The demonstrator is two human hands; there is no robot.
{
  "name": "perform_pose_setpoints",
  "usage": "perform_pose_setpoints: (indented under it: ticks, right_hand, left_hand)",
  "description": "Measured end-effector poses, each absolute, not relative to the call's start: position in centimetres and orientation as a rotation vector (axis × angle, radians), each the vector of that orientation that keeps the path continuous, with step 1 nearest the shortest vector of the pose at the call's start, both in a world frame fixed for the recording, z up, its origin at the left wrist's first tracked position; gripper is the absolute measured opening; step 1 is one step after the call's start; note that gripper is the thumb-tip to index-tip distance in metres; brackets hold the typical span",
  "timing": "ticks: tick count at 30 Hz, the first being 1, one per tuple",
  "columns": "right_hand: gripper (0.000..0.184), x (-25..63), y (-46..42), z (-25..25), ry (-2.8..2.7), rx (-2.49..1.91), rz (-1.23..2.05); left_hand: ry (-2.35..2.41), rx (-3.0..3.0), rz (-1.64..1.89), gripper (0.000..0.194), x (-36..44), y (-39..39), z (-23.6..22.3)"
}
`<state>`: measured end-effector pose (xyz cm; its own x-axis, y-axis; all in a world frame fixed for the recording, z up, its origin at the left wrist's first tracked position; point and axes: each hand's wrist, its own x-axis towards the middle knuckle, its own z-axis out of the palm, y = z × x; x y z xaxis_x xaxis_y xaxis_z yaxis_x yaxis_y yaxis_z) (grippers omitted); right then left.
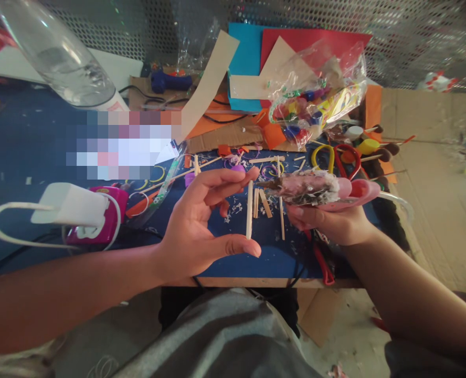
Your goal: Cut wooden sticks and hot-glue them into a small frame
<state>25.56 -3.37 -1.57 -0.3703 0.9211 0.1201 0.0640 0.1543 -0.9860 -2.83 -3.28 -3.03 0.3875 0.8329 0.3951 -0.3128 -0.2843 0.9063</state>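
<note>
Many scraps (pixel 265 203) litter the blue table (pixel 229 268), mesh (pixel 394 52) behind; left hand (pixel 191 223) pinches a stick (pixel 250 210); right hand (pixel 333 223) grips a glue gun (pixel 306 189).

A blue table (pixel 20 134) spreads beneath the left grip (pixel 197 226) — a perforated grey panel (pixel 394 58) beyond it, pale floor (pixel 93 331) below.

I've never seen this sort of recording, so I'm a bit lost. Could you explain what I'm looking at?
There is no machine here, just a person's two bare hands. The single picture comes from a camera worn on their head, looking forward and down. The left hand pinches a thin stick; the right hand holds a pink glue gun, its tip towards the stick. On the blue table are loose sticks, a clear bag of colourful bits and a white charger.
</note>
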Motion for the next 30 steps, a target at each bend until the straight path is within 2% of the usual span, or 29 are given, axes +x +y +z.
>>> perform_pose_setpoints:
  ticks: [13,30]
  right_hand:
    - [0.033,25.29,-3.45,-1.36,-1.669,-0.929,1.275]
    - [0.033,25.44,-3.53,-1.44,-1.715,-0.903,1.279]
  left_hand:
    - [0.493,1.470,1.196,0.088,-2.83,-3.35,-2.75]
    - [0.519,1.476,1.216,0.090,-2.78,-3.33,-2.92]
